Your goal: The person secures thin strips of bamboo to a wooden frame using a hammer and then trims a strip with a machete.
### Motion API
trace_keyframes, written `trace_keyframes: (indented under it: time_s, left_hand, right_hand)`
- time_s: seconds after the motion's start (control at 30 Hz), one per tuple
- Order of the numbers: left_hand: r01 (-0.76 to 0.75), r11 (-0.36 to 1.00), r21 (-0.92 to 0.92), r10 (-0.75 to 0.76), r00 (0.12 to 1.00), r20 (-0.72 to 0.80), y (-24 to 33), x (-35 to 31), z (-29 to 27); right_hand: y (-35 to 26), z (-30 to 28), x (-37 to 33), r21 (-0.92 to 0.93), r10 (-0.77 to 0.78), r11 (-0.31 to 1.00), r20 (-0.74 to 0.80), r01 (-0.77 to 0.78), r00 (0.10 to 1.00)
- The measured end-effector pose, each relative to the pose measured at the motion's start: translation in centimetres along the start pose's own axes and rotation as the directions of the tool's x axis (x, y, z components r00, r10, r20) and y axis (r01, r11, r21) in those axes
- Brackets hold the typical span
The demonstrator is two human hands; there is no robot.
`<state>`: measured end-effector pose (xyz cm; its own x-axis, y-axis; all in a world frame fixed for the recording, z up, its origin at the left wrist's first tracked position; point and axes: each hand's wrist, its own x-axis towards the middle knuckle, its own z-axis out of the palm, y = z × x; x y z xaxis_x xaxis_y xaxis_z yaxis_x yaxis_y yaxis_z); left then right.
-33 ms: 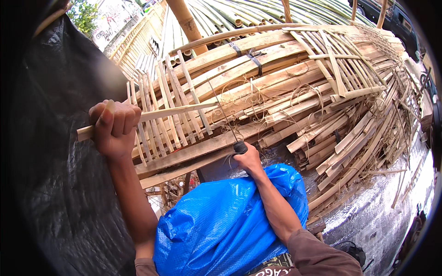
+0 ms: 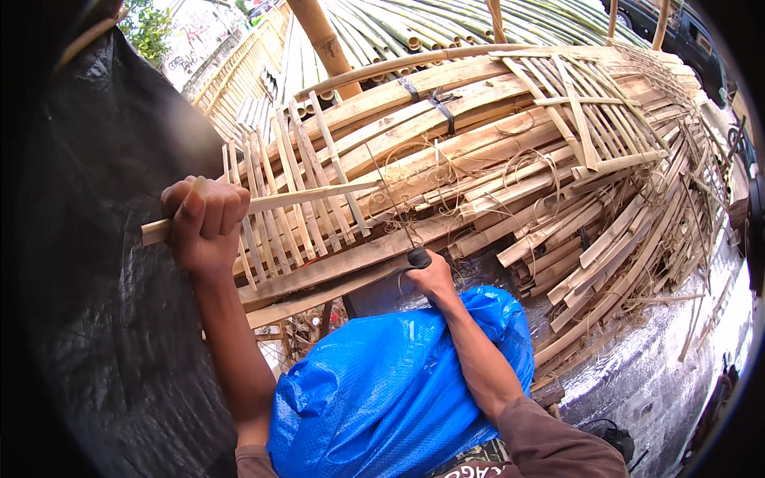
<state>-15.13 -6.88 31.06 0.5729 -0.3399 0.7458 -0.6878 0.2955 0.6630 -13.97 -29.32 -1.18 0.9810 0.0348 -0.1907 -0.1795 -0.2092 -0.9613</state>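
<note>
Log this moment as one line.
left hand: grips bamboo strip | right hand: holds knife handle | lap: blue plastic sheet

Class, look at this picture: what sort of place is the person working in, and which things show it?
Probably an outdoor bamboo workshop or yard. Long bamboo poles lie stacked behind, woven slat panels are piled up, and the left hand grips a bamboo strip while the right hand holds a dark-handled tool.

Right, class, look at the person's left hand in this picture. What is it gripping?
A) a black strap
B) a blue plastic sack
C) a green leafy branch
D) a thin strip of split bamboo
D: the left hand is closed around a thin bamboo strip that runs across the stacked slats, while the blue sack lies lower, under the right hand.
</note>
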Motion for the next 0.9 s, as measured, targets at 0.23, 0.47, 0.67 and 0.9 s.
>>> trace_keyframes:
  time_s: [0.23, 0.47, 0.67, 0.9]
  left_hand:
    - [0.045, 0.999, 0.029, -0.045, 0.999, 0.003, -0.2, 0.0, 0.3]
    - [0.05, 0.999, 0.001, -0.05, 0.998, -0.038, 0.1, -0.2, -0.9]
    - [0.005, 1.0, -0.008, -0.008, 0.909, -0.416, -0.4, -0.7, -2.4]
    - [-0.155, 0.988, -0.019, 0.089, 0.657, -0.748, 1.0, -4.0, -6.4]
  right_hand:
    - [-0.5, -0.1, -1.0, -0.034, -0.124, 0.992, -0.004, 0.124, 0.992]
    - [-0.6, -0.4, -1.3, -0.019, -0.14, 0.99, -0.022, 0.139, 0.99]
    - [1.3, 0.7, 0.5, -0.069, -0.107, 0.992, -0.085, 0.102, 0.991]
    - [2.7, 1.2, 0.8, 0.021, -0.02, 1.0, -0.02, 0.021, 1.0]
